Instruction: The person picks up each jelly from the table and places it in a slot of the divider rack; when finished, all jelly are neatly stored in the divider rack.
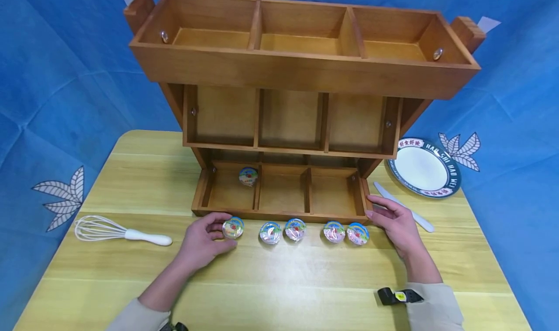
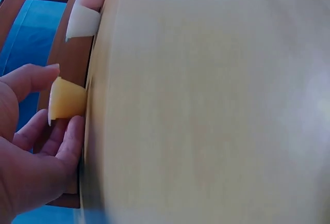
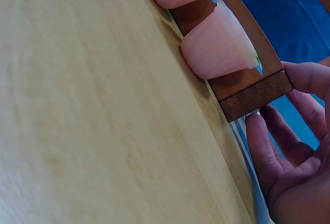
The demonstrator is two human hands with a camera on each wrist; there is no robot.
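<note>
My left hand (image 1: 204, 241) curls its fingers and thumb round a yellow jelly cup (image 2: 68, 99), which stands on the table at the foot of a wooden rack (image 1: 279, 69). Its printed foil lid faces up in the head view. Loosely bent, the fingers of my right hand (image 1: 396, 223) touch the right front corner of the rack's bottom tray (image 3: 258, 96). Close to that corner stand two pink jelly cups (image 3: 219, 43). Two more cups, a white one (image 2: 84, 20) and a pink one (image 1: 295, 229), are at the middle. Another cup (image 1: 248, 176) sits in the tray's left compartment.
A white whisk (image 1: 124, 232) lies on the table at left. On the right are a white knife (image 1: 422, 220) and a green-rimmed plate (image 1: 454, 178). The rack's upper tiers (image 1: 305, 71) overhang the bottom tray. Blue cloth (image 1: 65, 54) surrounds the table.
</note>
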